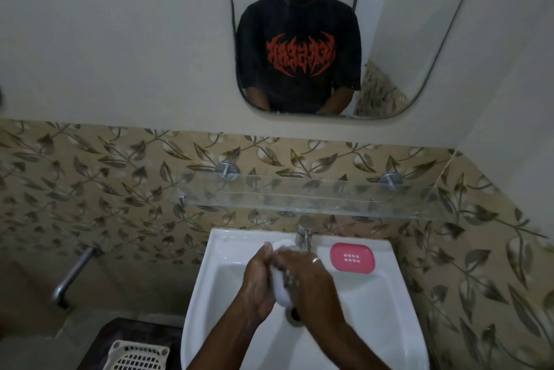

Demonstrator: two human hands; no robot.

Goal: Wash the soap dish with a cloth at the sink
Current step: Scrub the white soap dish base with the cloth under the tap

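Observation:
A pink soap dish (352, 258) with a grid of drain holes lies flat on the back right rim of the white sink (383, 306). Over the basin, my left hand (257, 279) and my right hand (310, 278) are pressed together around a white piece (279, 291). It is mostly hidden by my fingers, and I cannot tell whether it is the cloth or a part of the dish. Its upper end shows just left of the tap (303, 236). My right hand wears a ring. Neither hand touches the pink dish.
A glass shelf (299, 199) hangs on the leaf-patterned tiles right above the tap. A mirror (389, 40) above shows a person in a black shirt. A metal pipe (72, 276) juts from the wall at left. A cream plastic basket (138, 356) sits at lower left.

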